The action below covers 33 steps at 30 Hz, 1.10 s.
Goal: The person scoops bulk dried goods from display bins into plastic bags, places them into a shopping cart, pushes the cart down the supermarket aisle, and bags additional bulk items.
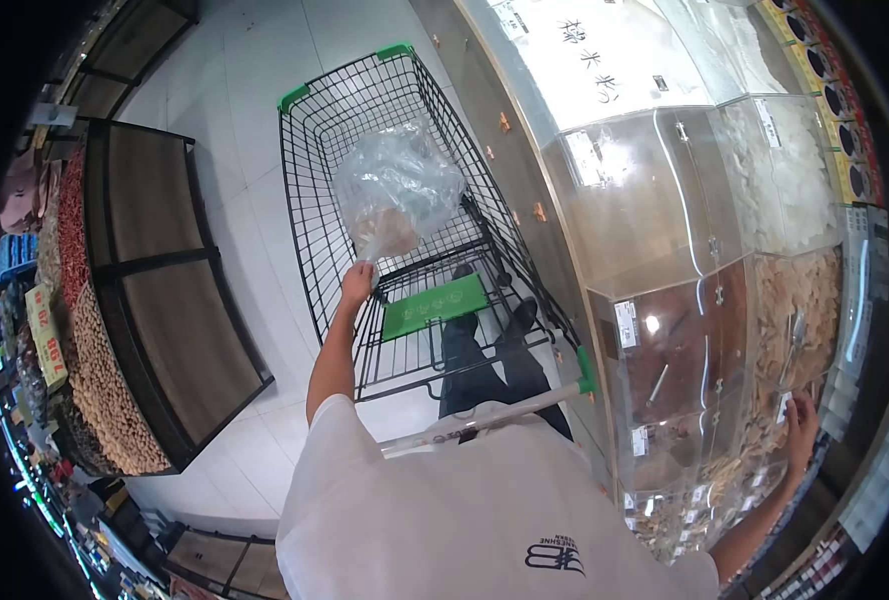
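closest to the camera is the person's white t-shirt [465, 510], which fills the bottom of the view, with a dark logo [555, 555] printed on it. just above it runs the silver handle [495, 412] of a shopping cart [315, 200], with a green cap at its end. below the handle the person's dark trousers and black shoes [490, 320] show through the wire.

the two hands are far apart, one on each side of the body. the left hand [357, 283] reaches forward over the cart and is closed on the neck of a clear plastic bag [397, 190]. the bag hangs above the cart basket and holds a small amount of something light brown at the bottom. beside the hand a green flap [435, 305] lies in the child seat of the cart.

the right hand [801, 425] is stretched out to the right side and rests with open fingers on a clear plastic bin [665, 350] of the bulk food counter; it holds nothing. behind the bin lid there are pale dried slices [795, 290], and a metal scoop [797, 335] is just above the hand.

farther away, more clear bins [645, 190] hold white food, and a sign with characters [585, 55] stands over them. on the left, across the white tiled floor [255, 80], a wooden stand [155, 290] carries nuts [110, 390] and a yellow price tag [47, 335].
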{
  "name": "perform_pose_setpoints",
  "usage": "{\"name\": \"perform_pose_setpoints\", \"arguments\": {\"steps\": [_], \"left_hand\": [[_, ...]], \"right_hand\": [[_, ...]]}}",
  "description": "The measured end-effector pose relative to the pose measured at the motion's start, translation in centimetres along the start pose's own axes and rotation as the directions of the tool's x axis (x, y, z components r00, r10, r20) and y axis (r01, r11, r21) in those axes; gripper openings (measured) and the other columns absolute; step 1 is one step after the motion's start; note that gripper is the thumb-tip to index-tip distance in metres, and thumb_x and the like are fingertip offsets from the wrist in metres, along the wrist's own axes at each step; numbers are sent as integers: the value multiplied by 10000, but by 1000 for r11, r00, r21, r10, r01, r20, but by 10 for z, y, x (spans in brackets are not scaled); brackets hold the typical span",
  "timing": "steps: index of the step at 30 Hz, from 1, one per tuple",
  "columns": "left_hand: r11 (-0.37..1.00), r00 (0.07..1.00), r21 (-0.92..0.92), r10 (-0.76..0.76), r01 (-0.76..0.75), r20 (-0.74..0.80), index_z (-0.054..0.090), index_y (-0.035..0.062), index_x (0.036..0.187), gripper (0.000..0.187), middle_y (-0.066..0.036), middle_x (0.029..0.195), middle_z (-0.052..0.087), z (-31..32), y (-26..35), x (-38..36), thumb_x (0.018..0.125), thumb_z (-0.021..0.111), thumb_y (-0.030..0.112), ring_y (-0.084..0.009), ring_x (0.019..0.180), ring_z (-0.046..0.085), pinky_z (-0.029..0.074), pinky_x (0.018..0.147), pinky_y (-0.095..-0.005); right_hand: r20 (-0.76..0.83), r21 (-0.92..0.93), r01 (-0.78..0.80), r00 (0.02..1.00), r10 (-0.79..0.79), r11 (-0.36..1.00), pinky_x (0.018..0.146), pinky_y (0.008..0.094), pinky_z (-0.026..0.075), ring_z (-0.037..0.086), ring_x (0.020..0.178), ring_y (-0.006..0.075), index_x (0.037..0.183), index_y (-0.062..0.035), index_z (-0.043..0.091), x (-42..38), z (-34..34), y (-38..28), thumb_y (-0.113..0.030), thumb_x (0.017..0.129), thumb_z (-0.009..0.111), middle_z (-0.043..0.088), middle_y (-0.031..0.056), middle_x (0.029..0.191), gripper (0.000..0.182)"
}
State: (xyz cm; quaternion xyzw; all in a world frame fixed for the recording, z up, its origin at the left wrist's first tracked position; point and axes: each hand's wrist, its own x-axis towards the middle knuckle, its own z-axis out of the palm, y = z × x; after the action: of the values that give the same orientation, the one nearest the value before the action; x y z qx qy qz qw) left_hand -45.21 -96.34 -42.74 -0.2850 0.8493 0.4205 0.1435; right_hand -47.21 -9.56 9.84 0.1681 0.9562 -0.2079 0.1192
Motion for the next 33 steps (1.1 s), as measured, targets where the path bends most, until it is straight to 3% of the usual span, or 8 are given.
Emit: {"name": "perform_pose_setpoints", "arguments": {"steps": [6, 15, 19, 23, 26, 27, 29, 33], "left_hand": [[946, 999, -324, 8, -24, -48, 560, 41, 841, 341, 30, 685, 454, -69, 69, -68, 1039, 453, 298, -84, 640, 402, 351, 581, -278], [471, 928, -802, 248, -366, -278, 481, 90, 860, 275, 23, 776, 386, -143, 274, -237, 1075, 438, 255, -99, 732, 353, 342, 730, -264], [335, 774, -737, 499, -587, -389, 452, 76, 801, 317, -25, 754, 433, -160, 338, -313, 1033, 488, 289, -136, 691, 398, 339, 676, -294], [137, 574, -787, 759, -602, -307, 403, 79, 693, 379, -44, 675, 449, -136, 388, -372, 964, 585, 272, -165, 597, 443, 356, 533, -313], [139, 468, -739, 845, -660, -259, 425, 78, 644, 427, -55, 668, 475, -106, 432, -401, 954, 618, 299, -179, 588, 491, 388, 540, -324], [145, 451, -741, 862, -656, -231, 439, 72, 654, 428, -59, 682, 487, -98, 440, -407, 955, 625, 312, -181, 603, 504, 400, 551, -328], [126, 444, -842, 884, -525, -145, 486, 51, 728, 397, -77, 742, 531, -83, 440, -410, 954, 634, 342, -187, 653, 531, 428, 589, -337], [242, 680, -820, 698, -519, -224, 501, 26, 1053, 343, -105, 996, 572, -40, 435, -380, 996, 565, 358, -199, 881, 564, 478, 761, -362]], "right_hand": [[-86, 19, 133, 988, -131, 991, 788, 276, 487, 601, 874, 130, 1157, -33, 641, -22, 43, 3, -182, 960, 656, 641, 47, 930, 247], [2, 427, 357, 919, -395, 831, 784, 259, 508, 636, 854, 112, 1100, 2, 677, -24, 152, -157, -57, 870, 698, 701, 66, 911, 238], [182, 644, 436, 711, -679, 629, 719, 282, 521, 617, 831, 142, 1394, -78, 511, -49, 221, -271, -154, 798, 811, 650, 106, 1125, 671], [119, 607, 671, 453, -884, 426, 803, 445, 521, 634, 912, 365, 1557, -51, 128, -112, 252, -354, -450, 680, 874, 559, 179, 1205, 1218], [136, 509, 752, 410, -902, 419, 884, 454, 510, 625, 1044, 416, 1416, -6, 405, -127, 262, -360, -269, 709, 804, 589, 210, 1231, 854], [-246, 462, 861, 354, -902, 212, 853, 451, 516, 639, 1002, 399, 1231, -10, 552, -117, 288, -347, -161, 714, 736, 639, 189, 1120, 569], [-201, 391, 857, 435, -878, 335, 812, 434, 521, 655, 929, 381, 1132, -14, 603, -96, 283, -319, -105, 719, 697, 668, 172, 993, 434], [-389, 647, 724, 583, -713, 239, 678, 442, 462, 610, 796, 421, 864, 7, 614, -69, 261, -255, -94, 674, 647, 635, 182, 869, 218]]}}
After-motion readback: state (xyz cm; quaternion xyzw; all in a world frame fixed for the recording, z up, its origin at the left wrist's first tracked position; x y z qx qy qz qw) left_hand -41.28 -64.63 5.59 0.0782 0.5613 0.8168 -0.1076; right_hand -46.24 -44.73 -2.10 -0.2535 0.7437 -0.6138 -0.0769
